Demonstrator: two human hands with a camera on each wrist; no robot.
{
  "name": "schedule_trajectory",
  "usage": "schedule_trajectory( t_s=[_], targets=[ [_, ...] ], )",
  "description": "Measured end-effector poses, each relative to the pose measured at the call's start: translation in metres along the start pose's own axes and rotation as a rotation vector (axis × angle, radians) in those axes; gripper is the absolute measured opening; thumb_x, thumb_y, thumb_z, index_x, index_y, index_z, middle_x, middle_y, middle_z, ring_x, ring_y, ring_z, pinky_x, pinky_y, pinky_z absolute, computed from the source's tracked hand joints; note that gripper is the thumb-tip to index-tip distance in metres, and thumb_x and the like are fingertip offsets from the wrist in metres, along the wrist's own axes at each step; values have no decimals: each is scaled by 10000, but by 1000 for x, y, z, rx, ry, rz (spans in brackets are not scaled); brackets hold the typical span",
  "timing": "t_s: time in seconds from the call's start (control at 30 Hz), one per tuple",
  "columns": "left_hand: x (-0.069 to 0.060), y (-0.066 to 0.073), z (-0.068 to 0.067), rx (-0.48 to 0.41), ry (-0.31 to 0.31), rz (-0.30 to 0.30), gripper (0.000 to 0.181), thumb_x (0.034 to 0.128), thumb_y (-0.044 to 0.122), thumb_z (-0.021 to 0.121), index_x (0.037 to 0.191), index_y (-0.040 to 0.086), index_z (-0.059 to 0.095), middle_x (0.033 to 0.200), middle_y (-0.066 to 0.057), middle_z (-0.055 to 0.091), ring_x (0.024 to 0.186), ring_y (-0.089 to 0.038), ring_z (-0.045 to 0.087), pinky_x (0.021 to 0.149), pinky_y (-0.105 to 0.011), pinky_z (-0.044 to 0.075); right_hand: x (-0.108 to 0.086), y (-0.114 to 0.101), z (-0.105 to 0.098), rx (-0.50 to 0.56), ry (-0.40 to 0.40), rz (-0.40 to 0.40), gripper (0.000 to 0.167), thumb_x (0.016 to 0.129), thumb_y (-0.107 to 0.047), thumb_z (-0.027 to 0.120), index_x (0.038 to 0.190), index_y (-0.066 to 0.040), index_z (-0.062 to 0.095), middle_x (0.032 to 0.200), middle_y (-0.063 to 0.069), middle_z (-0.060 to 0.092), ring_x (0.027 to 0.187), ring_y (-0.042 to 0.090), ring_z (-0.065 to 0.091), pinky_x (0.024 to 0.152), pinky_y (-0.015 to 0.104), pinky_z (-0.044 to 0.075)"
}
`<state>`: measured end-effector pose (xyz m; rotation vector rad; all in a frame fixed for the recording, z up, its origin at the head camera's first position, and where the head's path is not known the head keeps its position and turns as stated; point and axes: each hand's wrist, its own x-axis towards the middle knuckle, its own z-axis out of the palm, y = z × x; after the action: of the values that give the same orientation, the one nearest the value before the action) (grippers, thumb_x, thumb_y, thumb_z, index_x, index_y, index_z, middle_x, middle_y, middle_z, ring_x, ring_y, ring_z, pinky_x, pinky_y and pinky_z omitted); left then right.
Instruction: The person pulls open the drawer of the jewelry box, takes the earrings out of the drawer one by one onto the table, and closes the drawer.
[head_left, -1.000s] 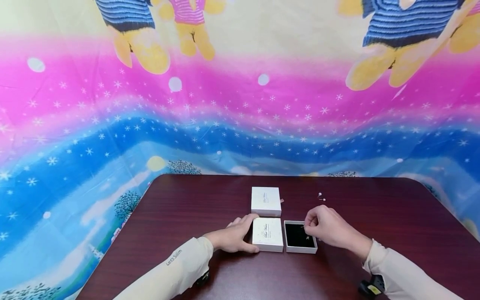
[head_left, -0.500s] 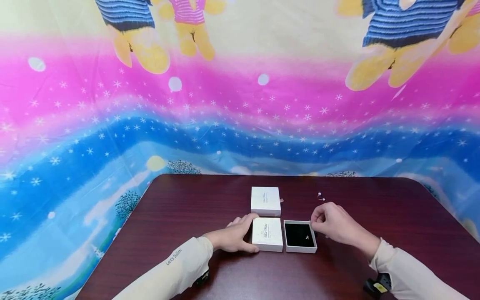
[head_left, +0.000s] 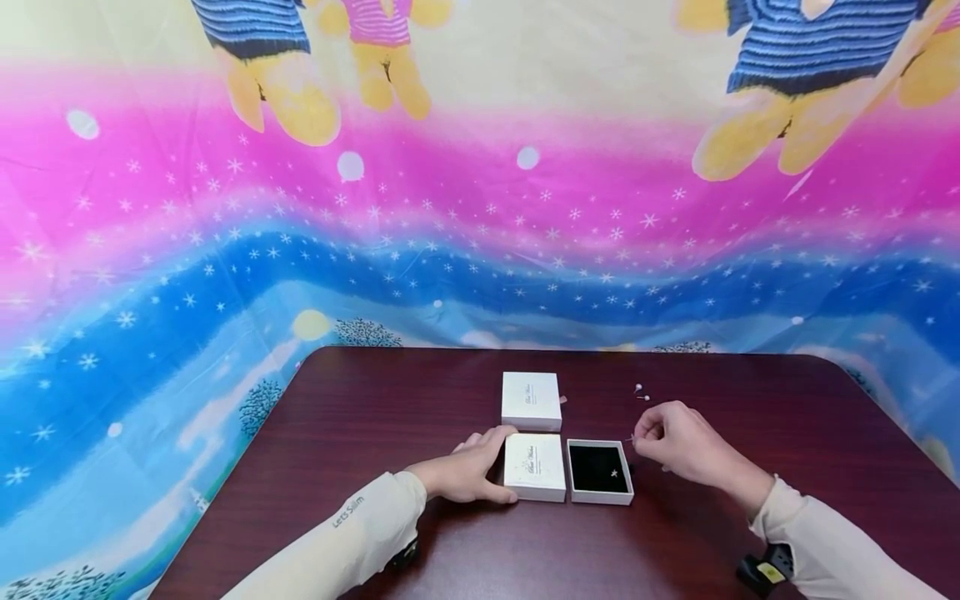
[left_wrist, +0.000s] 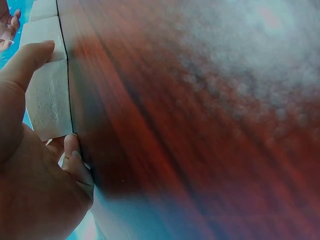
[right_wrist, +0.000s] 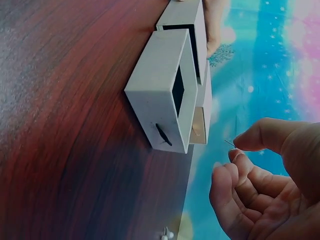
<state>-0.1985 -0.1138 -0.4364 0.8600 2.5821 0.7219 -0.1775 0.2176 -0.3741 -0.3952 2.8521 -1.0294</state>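
My left hand (head_left: 468, 471) rests against the left side of a white box sleeve (head_left: 535, 468), thumb at its near corner and fingers at the far one. Just right of the sleeve is a white drawer tray (head_left: 602, 497) with a black lining, and a small star-shaped earring (head_left: 614, 473) lies on that lining. To the right of the tray, my right hand (head_left: 684, 442) pinches a tiny thin metal piece (right_wrist: 229, 143) between thumb and forefinger, raised off the table. The tray's dark pull tab (right_wrist: 163, 135) shows in the right wrist view.
A second white box (head_left: 531, 400) sits behind the sleeve, a pale tab at its right side. Two small pearl-like earrings (head_left: 642, 393) lie on the dark wooden table (head_left: 390, 392) beyond my right hand. A printed cloth (head_left: 450, 208) hangs behind the table.
My right hand has moved from over the tray to its right, carrying the small piece out. The star-shaped earring stays on the lining. My left hand has kept its place.
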Motion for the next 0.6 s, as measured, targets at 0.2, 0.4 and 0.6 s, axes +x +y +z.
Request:
schedule_trajectory(
  t_s=[0.2,0.4,0.6],
  targets=[
    [-1,0,1,5,-2,-2,903,842,415,797,1521,158,261,1442,-50,471,1166,-184,421,995,-359,354,-3,6,-1,11,-4,6,69,863,-81,647,817,-61,696,646,51,629,501,121,560,506,285,500],
    [0,1,0,10,0,4,899,840,407,800,1518,145,271,1449,-51,469,1186,-198,430,1012,-375,359,-5,15,0,0,14,20,66,858,-82,659,805,-65,695,653,31,632,496,106,558,508,275,505],
    [0,1,0,8,2,2,892,834,404,806,1507,151,278,1424,-42,480,1170,-188,429,992,-354,354,-6,23,0,-2,26,28,68,860,-96,671,798,-74,686,663,8,626,507,105,567,507,274,512]
  ],
)
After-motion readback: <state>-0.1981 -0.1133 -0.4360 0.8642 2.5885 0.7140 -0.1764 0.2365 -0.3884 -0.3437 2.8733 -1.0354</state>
